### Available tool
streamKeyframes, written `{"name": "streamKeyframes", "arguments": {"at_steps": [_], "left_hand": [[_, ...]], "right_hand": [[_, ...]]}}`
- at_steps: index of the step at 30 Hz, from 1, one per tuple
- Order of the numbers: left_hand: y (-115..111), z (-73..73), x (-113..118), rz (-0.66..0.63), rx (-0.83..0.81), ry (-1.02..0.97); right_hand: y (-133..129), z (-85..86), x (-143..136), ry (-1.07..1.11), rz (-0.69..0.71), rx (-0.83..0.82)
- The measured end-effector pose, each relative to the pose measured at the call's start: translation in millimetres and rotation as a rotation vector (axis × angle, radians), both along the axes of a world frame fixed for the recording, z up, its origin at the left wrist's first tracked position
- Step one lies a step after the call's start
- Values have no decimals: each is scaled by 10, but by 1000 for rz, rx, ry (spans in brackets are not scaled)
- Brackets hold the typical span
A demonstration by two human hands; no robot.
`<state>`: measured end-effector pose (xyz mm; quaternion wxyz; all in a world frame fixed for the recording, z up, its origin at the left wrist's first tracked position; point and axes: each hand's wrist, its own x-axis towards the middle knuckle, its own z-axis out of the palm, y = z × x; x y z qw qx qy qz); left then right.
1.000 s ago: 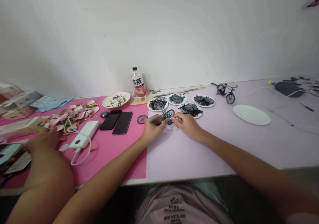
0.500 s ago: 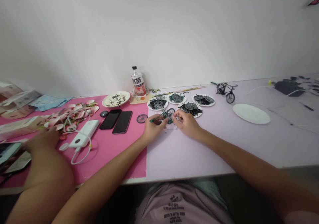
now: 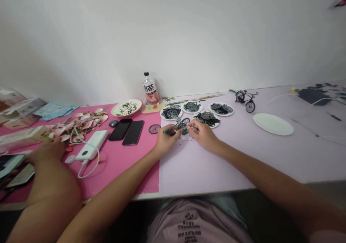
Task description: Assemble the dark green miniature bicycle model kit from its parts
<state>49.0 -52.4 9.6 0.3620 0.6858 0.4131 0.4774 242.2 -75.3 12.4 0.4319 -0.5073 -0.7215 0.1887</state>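
Note:
Between my hands, just above the pale table, is a small model bicycle (image 3: 185,123) with dark green parts and a black spoked wheel. My left hand (image 3: 168,139) is closed on its frame from the left. From the right, my right hand (image 3: 201,134) pinches at the bicycle near its wheel; whether a smaller part is between those fingertips is hidden. A loose spoked wheel (image 3: 154,128) lies on the pink surface beside my left hand. Tiny bits lie on the table below the bicycle.
Behind my hands stand white plates of dark bicycle parts (image 3: 221,109). An assembled model bicycle (image 3: 245,101) and a white plate (image 3: 273,124) are at right. At left are phones (image 3: 133,132), a power bank (image 3: 92,144), petals (image 3: 86,124), a bottle (image 3: 150,89) and another person's arm (image 3: 51,185).
My hands stay almost in the same place, still at the model bicycle. The whole view has shifted very slightly.

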Motion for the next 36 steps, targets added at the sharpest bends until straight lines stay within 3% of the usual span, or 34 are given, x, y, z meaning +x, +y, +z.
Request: {"name": "streamKeyframes", "arguments": {"at_steps": [9, 29, 36], "left_hand": [[-24, 15, 0, 23, 64, 51], [-7, -3, 0, 19, 48, 45], [-4, -4, -2, 8, 47, 45]], "right_hand": [[26, -7, 13, -32, 18, -11], [-4, -3, 8, 56, 17, -43], [28, -24, 17, -7, 33, -14]]}}
